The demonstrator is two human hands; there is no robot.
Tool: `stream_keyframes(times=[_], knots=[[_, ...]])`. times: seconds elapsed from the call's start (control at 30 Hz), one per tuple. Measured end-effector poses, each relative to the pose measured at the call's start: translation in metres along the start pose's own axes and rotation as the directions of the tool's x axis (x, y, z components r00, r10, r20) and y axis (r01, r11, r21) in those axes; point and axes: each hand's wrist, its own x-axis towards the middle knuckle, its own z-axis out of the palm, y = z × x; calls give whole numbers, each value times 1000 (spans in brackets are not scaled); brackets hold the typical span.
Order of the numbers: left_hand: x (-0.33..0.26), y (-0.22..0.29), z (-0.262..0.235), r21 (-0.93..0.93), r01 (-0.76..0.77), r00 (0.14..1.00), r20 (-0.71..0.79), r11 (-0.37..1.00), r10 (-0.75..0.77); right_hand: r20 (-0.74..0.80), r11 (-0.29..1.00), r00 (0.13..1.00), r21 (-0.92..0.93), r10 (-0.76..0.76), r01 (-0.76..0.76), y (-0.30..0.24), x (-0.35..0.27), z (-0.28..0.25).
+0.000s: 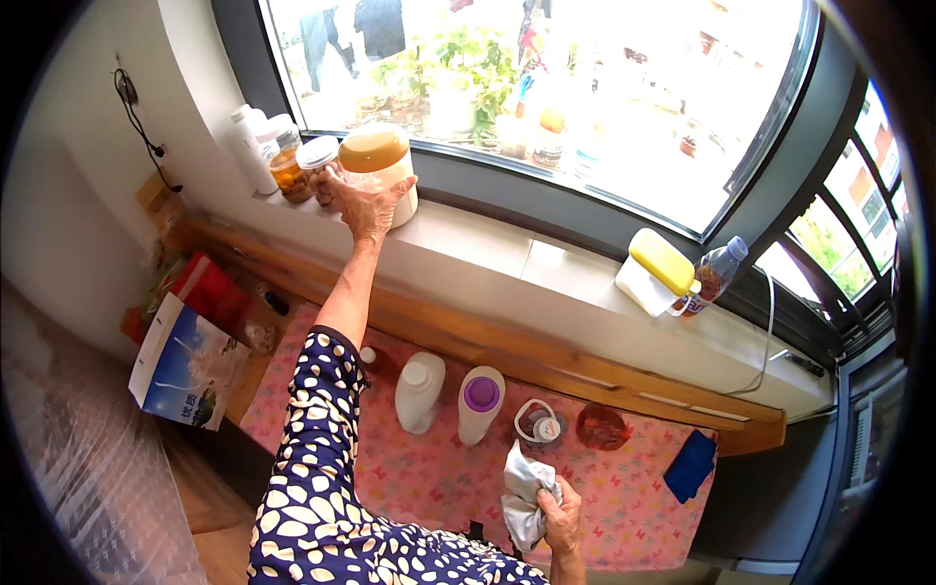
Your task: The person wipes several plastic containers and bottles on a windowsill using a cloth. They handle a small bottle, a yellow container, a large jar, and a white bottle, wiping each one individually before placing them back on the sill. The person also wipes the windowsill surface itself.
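Jar of clear plastic with amber contents and a tan lid (pixel 380 166) stands on the white windowsill (pixel 507 255), upper left of the frame. The left hand (pixel 366 203) spreads open-fingered against its front, seemingly shifting it; a firm grip comes next. The right hand (pixel 558 509) clamps one white cloth (pixel 524 492). Two smaller jars (pixel 302 168) stand beside; two white bottles (pixel 448 395) on the pink table (pixel 624 512).

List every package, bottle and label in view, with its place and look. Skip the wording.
Large jar: windowsill, under the left hand; white body, amber lid.
Small jars: sill, left of it; brownish contents.
White bottles: pink cloth; one has a purple cap.
Clear bottle: sill right, red label.
Paper bag: left; blue and white.
Right hand: holds a white cloth.
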Motion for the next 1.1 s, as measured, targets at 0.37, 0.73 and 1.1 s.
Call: stream_keyframes(times=[0.37, 0.73, 1.1], knots=[[-46, 29, -25, -149, -92, 992, 70, 985, 103, -270, 958, 929, 63, -252, 278, -25, 22, -7], [-211, 93, -88, -385, 18, 873, 457, 923, 173, -129, 602, 629, -486, -766, 633, -155, 63, 54], [-258, 140, -107, -416, -18, 759, 587, 909, 283, 367, 122, 509, -707, -778, 697, -180, 34, 95]])
